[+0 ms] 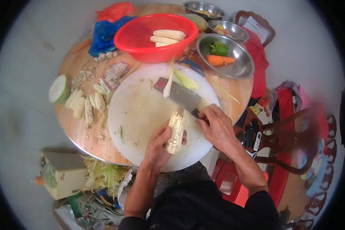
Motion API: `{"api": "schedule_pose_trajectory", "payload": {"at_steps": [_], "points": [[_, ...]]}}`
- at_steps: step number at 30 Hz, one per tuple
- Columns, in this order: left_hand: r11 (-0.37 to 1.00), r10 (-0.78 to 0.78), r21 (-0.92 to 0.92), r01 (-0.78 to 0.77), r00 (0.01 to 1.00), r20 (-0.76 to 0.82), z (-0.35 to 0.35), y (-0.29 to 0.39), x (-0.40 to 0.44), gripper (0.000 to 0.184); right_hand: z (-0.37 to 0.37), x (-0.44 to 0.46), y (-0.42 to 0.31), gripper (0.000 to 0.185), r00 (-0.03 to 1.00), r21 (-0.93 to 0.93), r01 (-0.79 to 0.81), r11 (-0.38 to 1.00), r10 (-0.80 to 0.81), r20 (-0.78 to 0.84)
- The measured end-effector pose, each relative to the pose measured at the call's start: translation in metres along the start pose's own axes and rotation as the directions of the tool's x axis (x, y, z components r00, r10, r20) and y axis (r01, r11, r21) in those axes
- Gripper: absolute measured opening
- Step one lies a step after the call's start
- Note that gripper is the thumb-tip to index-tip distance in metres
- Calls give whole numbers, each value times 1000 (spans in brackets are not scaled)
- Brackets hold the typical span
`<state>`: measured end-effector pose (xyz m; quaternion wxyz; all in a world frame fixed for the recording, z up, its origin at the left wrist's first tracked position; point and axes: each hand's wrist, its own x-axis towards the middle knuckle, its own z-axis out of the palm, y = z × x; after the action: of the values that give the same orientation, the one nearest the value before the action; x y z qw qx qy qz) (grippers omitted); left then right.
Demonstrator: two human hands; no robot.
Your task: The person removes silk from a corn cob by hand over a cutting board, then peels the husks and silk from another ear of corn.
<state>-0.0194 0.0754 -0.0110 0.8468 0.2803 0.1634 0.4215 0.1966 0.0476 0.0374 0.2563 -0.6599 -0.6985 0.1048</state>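
Note:
My left hand point(159, 143) is wrapped round a peeled ear of corn point(175, 132), held upright over the round white cutting board point(138, 96). My right hand point(220, 128) has its fingers closed about the dark handle of a cleaver point(184, 95), at the board's right side. The broad blade lies flat or nearly so over the board, pointing away to the left. A pale strip of husk point(167, 89) lies across the blade, and a green husk leaf point(186, 79) rests just behind it.
Behind the board stands a red basin point(157, 53) with several peeled ears. A steel bowl point(245, 63) holds a carrot and green pepper. Corn pieces point(76, 102), garlic and a cut gourd point(59, 89) lie left. A wooden chair point(291, 142) stands right; husks point(105, 174) lie below.

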Motion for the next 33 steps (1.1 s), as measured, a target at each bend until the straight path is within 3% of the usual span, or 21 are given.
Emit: {"api": "schedule_pose_trajectory", "payload": {"at_steps": [1, 2, 3, 7, 8, 10, 11, 13, 14, 16, 17, 18, 19, 20, 22, 24, 26, 28, 33], "points": [[998, -3, 70, -6, 992, 127, -7, 6, -2, 56, 3, -2, 9, 22, 1000, 4, 5, 1000, -5, 0], [997, 0, 76, -9, 992, 123, -4, 14, -6, 56, 6, -5, 19, 25, 999, -95, 41, 995, -43, -19], [992, -33, 126, 29, 999, 30, 1, 23, -12, 58, 8, -6, 24, 30, 996, -192, 74, 979, -82, -35], [966, -112, 211, 151, 976, -187, 10, 45, -28, 60, 7, 1, 27, 36, 996, -171, 4, 985, 12, 91], [964, -115, 214, 155, 975, -189, 4, 45, -30, 60, 7, 6, 27, 35, 991, -159, 36, 987, -14, 135], [881, -31, 471, 48, 999, -44, -6, 47, -33, 57, 6, 14, 27, 34, 983, -145, 66, 987, -39, 177], [881, -33, 470, 49, 999, -44, -4, 52, -35, 57, 5, 17, 25, 35, 978, -163, 73, 984, -38, 207], [671, -88, 710, 214, 974, -209, 3, 62, -39, 56, 6, 19, 20, 35, 970, -182, 77, 980, -31, 241], [674, -92, 706, 218, 973, -212, -1, 59, -39, 56, 7, 18, 17, 33, 977, -155, 54, 986, -20, 212], [367, 172, 926, 93, 971, -166, -9, 51, -39, 52, 6, 15, 14, 31, 981, -127, 28, 992, -3, 194], [371, 165, 923, 100, 971, -171, -10, 48, -39, 52, 3, 13, 12, 29, 983, -32, -33, 999, 39, 180], [290, 217, 954, 74, 966, -140, -10, 46, -39, 49, -1, 12, 10, 26, 982, 64, -95, 993, 83, 169], [206, 262, 977, 49, 959, -104, -10, 44, -39, 47, -6, 10, 6, 26, 980, 62, -105, 993, 92, 174], [211, 251, 976, 52, 962, -105, -6, 43, -37, 47, -13, 6, 0, 24, 973, 123, -124, 985, 97, 207], [-13, 342, 996, 91, 936, -82, 4, 43, -36, 41, -14, -2, -6, 23, 964, 181, -155, 971, 109, 244], [-15, 355, 994, 107, 930, -95, 9, 43, -34, 40, -9, -14, -12, 22, 948, 297, -231, 927, 146, 283], [-20, 369, 992, 121, 924, -105, 12, 42, -32, 40, 0, -18, -16, 20, 957, 286, -220, 932, 149, 250], [-35, 372, 986, 165, 918, -141, 14, 42, -32, 34, 10, -20, -18, 18, 998, 328, -12, 945, -8, 60], [-80, 426, 988, 135, 900, -89, 14, 35, -31, 30, 22, -19, -25, 16, 994, 217, 76, 973, -90, 56]]}}
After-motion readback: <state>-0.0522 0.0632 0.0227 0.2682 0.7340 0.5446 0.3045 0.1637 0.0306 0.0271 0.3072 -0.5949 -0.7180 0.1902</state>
